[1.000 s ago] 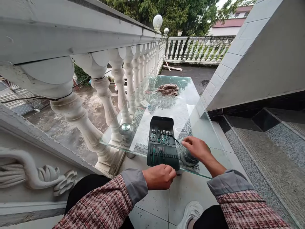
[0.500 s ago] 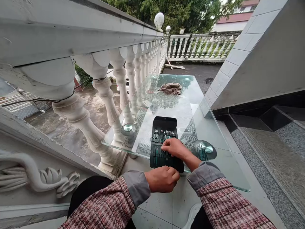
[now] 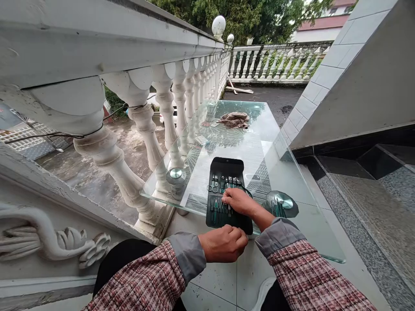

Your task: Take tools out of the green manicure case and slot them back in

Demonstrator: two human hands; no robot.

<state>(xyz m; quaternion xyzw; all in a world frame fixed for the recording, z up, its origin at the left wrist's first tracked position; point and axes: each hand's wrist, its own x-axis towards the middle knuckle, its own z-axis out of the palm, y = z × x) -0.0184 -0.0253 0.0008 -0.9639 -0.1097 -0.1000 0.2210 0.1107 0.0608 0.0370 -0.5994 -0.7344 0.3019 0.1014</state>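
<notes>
An unfolded black manicure case point(image 3: 227, 166) lies on the glass table point(image 3: 249, 151) near its front edge. Small metal tools sit in its slots, among them scissors point(image 3: 212, 186) and several nail clippers at the upper right. My right hand point(image 3: 240, 203) is over the middle of the case, thumb and forefinger pinched together at the tools. What is between those fingertips is too small to make out. Close to the case's lower edge, my left hand point(image 3: 223, 244) is closed with fingers curled. Its fingertips are hidden, so whether it grips anything does not show.
A crumpled brown cloth point(image 3: 234, 120) lies toward the table's far end. Round metal discs top the table legs, one at left point(image 3: 176, 173) and one at right point(image 3: 282, 201). A white balustrade point(image 3: 145, 125) runs along the left; stone steps point(image 3: 363, 203) rise at right.
The view has shifted slightly, so the scene appears a little further right. Both hands keep nearly the same pose and place relative to the case.
</notes>
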